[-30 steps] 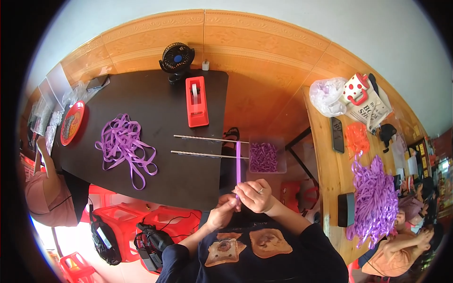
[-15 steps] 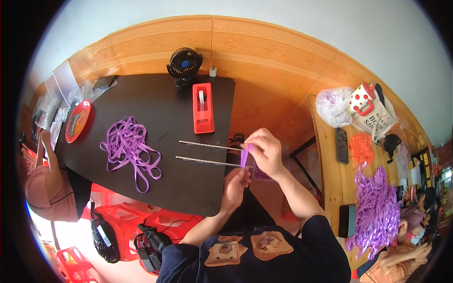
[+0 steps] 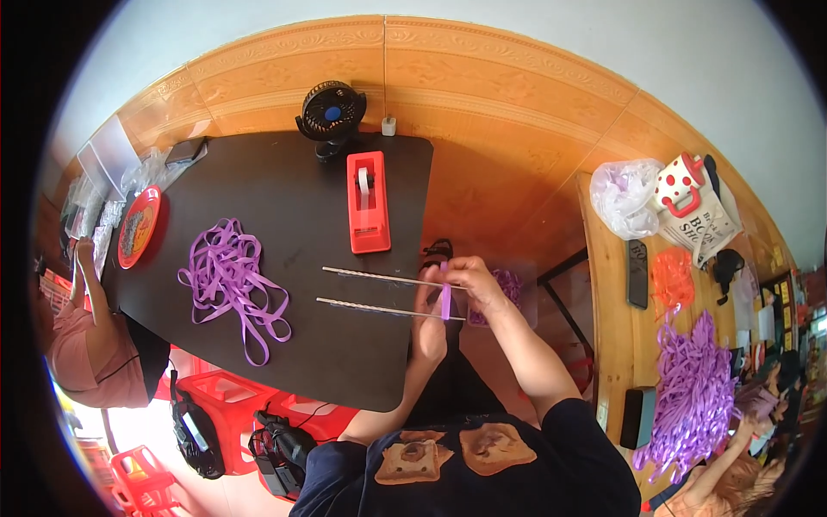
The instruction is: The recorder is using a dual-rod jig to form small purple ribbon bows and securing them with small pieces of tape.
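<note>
Two thin metal rods [image 3: 379,308] stick out side by side over the right part of the black table, their right ends past its edge. A short strip of purple ribbon [image 3: 446,302] goes across both rods near those ends. My right hand [image 3: 475,281] is closed in a pinch on the ribbon by the far rod. My left hand [image 3: 431,332] reaches up behind the rods and ribbon, which partly hide its fingers; its grip does not show. A loose tangle of purple ribbon [image 3: 226,276] lies on the table to the left.
On the black table [image 3: 284,207] stand a red tape dispenser [image 3: 369,228], a small fan [image 3: 331,112] and a red plate [image 3: 148,241]. A tub of purple pieces [image 3: 508,289] is below my right hand. The wooden table [image 3: 613,362] holds a ribbon heap [image 3: 693,388]. People sit at both sides.
My left hand has moved from the ribbon's near end up behind the rods. My right hand has come down slightly, closer to the far rod. The ribbon now lies flatter across both rods.
</note>
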